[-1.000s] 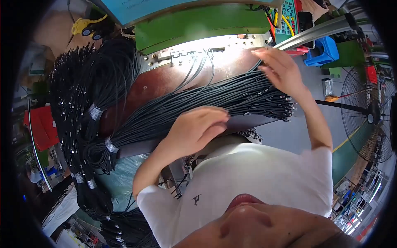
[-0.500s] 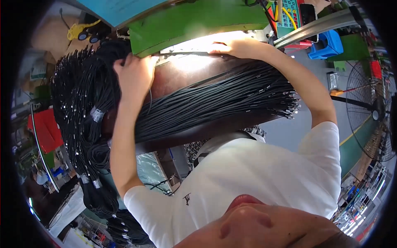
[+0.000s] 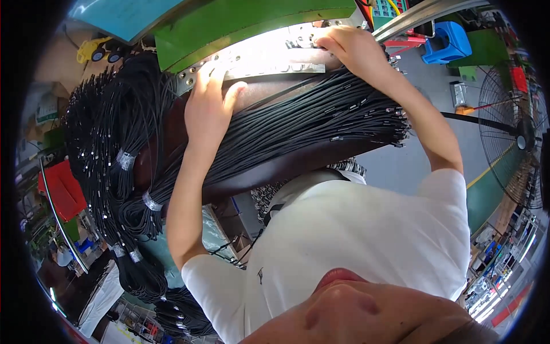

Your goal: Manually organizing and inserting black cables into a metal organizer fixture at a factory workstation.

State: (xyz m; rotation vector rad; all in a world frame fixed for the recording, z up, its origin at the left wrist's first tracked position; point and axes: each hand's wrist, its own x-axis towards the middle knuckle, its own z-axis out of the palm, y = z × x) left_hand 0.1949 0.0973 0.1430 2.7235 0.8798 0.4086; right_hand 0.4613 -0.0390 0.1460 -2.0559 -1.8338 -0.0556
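Under a green housing (image 3: 252, 28), a brightly lit metal panel (image 3: 258, 60) with a row of small round fittings lies at the far side of the bench. My left hand (image 3: 209, 109) is at the panel's left end, its fingertips on the edge and its thumb held apart; nothing shows in it. At the right end, my right hand (image 3: 358, 54) has its fingers curled together beside the fittings; whatever is between them is hidden. A thick bundle of black cables (image 3: 286, 129) with metal-tipped ends lies across the brown bench cover, below both hands.
More bundled black cables (image 3: 123, 114), tied with clear wrap, hang over the bench's left side. A metal rail (image 3: 418, 17) slants past the far right, with a blue stool (image 3: 450, 43) beyond. A black fan (image 3: 515, 140) stands on the right.
The dark cable stretched between my hands is no longer visible there. My left hand has moved slightly right with its thumb spread; my right hand has moved farther away. The lit panel shows more.
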